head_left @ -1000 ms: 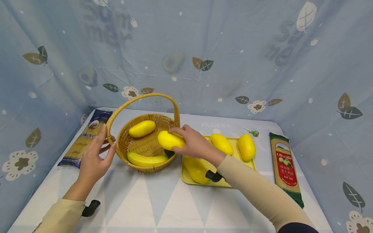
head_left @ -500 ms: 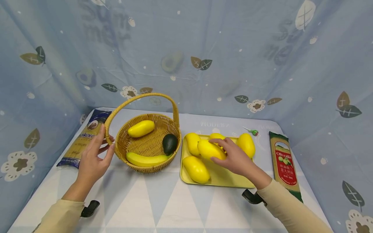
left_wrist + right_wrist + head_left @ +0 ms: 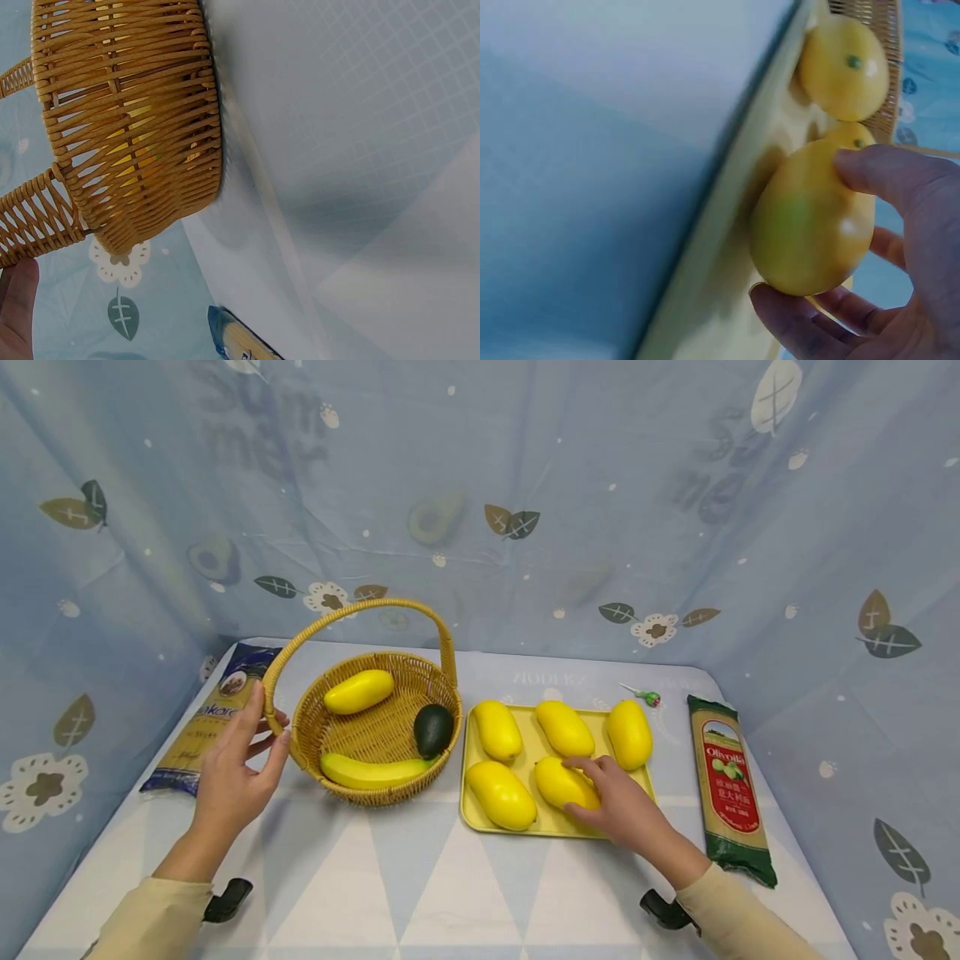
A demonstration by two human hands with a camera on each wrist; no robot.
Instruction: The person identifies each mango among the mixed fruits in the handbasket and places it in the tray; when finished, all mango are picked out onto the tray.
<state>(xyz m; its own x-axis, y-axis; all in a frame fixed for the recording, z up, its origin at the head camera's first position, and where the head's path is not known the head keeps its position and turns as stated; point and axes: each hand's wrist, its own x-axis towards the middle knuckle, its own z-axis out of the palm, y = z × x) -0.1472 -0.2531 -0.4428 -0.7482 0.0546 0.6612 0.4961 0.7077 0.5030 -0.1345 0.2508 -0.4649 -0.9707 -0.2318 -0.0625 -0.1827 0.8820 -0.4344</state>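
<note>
My left hand point(image 3: 238, 770) holds the wicker basket point(image 3: 303, 747) by the left foot of its arched handle point(image 3: 272, 692), some fingers hidden behind it. Inside the basket lie a mango point(image 3: 359, 692), a banana point(image 3: 375, 772) and a dark green avocado point(image 3: 433, 731). On the yellow tray point(image 3: 471, 816) my right hand point(image 3: 626, 806) grips a mango point(image 3: 564, 783) at the front, thumb on the near side and fingers over the far side. Close up in the right wrist view, that mango point(image 3: 806, 225) sits between thumb and fingers, low over the tray.
Several other mangoes point(image 3: 501, 795) share the tray. A blue and gold pasta bag point(image 3: 213, 722) lies left of the basket. On the right are a green and red pasta pack point(image 3: 731, 785) and a small lollipop point(image 3: 649, 698). A patterned curtain point(image 3: 480, 527) encloses the table.
My right hand has carried a mango from over the basket's right side back to the tray and lowered it to the front row. The left hand stays at the handle.
</note>
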